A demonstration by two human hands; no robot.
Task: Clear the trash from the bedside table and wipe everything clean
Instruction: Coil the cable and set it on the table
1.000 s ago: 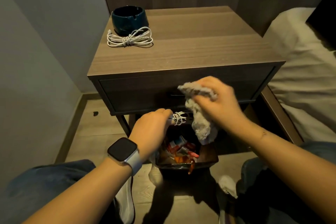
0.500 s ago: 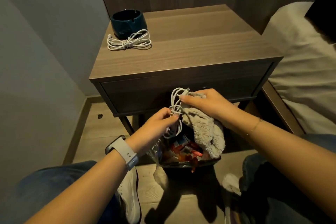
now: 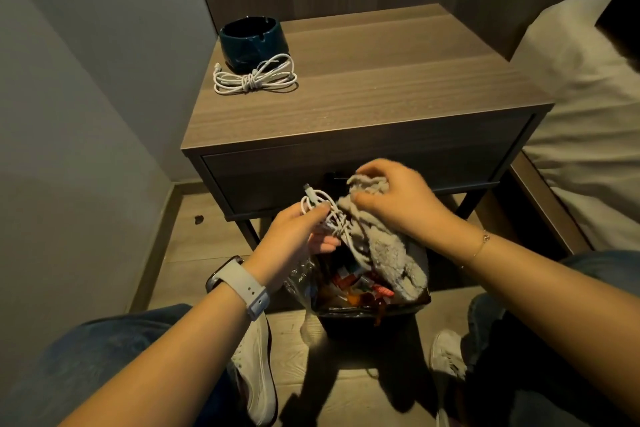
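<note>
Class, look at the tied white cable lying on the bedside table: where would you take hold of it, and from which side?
Pinch the tied white cable at its knotted middle, coming from above. The knot binds all the loops, so they should lift as one bundle. It lies flat on the bedside table, and the dark ashtray sits close behind it, so a rear approach looks crowded.

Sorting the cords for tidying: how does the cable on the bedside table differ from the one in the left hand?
The cable on the table lies flat beside the dark ashtray, untouched; the held cable is gripped by the left hand above the trash bin. The table cable is a neat bundle knotted in the middle; the held cable hangs in loose loops against the grey cloth. Both are white.
</note>
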